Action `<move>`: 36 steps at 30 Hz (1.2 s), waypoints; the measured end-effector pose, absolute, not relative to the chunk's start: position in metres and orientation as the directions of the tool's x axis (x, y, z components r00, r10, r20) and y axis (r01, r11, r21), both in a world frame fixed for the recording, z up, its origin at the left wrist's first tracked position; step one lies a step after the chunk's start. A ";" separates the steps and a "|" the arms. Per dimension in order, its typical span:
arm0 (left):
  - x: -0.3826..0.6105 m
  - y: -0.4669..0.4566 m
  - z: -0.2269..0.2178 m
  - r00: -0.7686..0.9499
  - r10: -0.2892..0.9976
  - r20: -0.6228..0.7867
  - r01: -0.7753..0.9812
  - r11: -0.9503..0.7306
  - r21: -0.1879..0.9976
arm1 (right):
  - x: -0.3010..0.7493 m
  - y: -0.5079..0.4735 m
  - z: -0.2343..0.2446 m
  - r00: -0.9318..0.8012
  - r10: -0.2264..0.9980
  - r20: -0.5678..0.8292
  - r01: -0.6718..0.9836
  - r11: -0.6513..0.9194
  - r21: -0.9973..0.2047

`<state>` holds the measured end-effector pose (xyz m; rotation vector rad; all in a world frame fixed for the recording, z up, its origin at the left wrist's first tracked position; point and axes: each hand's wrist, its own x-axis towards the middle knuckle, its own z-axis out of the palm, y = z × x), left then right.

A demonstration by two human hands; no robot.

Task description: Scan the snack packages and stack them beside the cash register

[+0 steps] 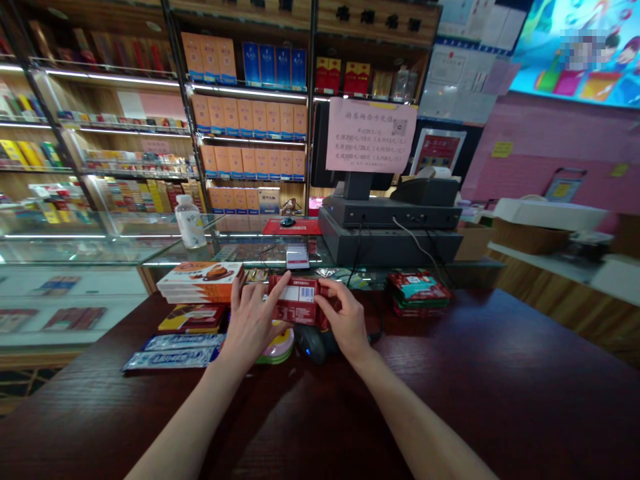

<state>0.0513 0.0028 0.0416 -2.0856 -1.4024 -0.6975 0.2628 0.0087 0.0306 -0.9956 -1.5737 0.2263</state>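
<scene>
In both hands [250, 319] [346, 320], rectangular packet [297, 305]

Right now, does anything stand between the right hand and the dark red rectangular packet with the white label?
Nothing visible does: the fingers of the right hand grip the packet at its right edge. The left hand is at its other end. The rounded black device with a blue light lies lower in view, not between them.

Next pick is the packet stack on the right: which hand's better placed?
Likely the right hand: it's nearer the packet stack, while the left hand is across the red pack. The right pinches that pack's edge, so it'd have to let go first.
</scene>
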 end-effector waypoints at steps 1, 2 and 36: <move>0.051 0.002 0.042 0.317 0.670 0.672 0.942 -0.304 -0.141 | 0.262 0.008 0.031 0.054 0.694 0.718 0.469 0.617 -0.632; 0.051 0.002 0.043 0.306 0.674 0.672 0.947 -0.289 -0.141 | 0.262 0.007 0.030 0.045 0.694 0.719 0.473 0.619 -0.627; 0.014 0.014 0.031 0.049 0.694 0.718 0.999 -0.027 -0.042 | 0.330 0.008 0.020 -0.504 0.855 0.124 0.693 0.486 -0.532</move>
